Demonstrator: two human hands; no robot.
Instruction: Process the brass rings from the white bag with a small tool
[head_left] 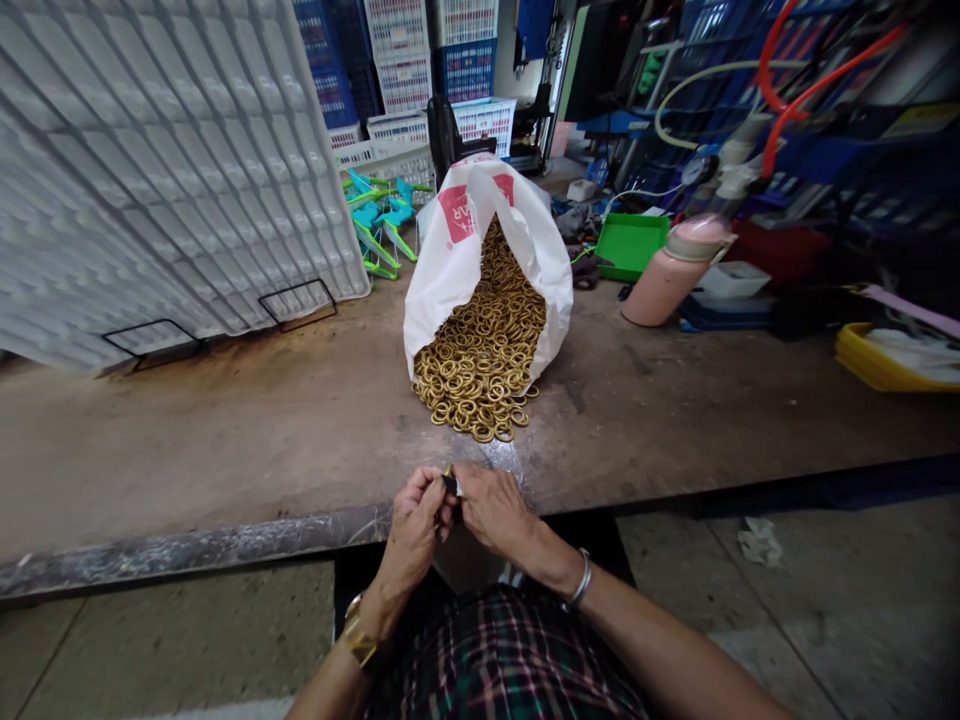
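At the table's front edge, my left hand (418,508) and my right hand (499,508) meet with fingertips pinched together. Between them the edge of a brass-coloured ring (448,470) peeks out, along with a small black piece (450,484). My left fingers close on the ring; what exactly my right fingertips grip is mostly hidden by the fingers. Just beyond the hands, a heap of similar brass rings (480,375) spills onto the table from the mouth of a white plastic bag (442,290) with red print, lying on its side.
Stacked white plastic trays (187,160) lean at the left, by black wire stands (300,300). Turquoise and green plastic pieces (379,220) lie behind. To the right stand a pink bottle (664,275), a green tray (634,245) and a yellow tray (862,360) on the brown table (225,430).
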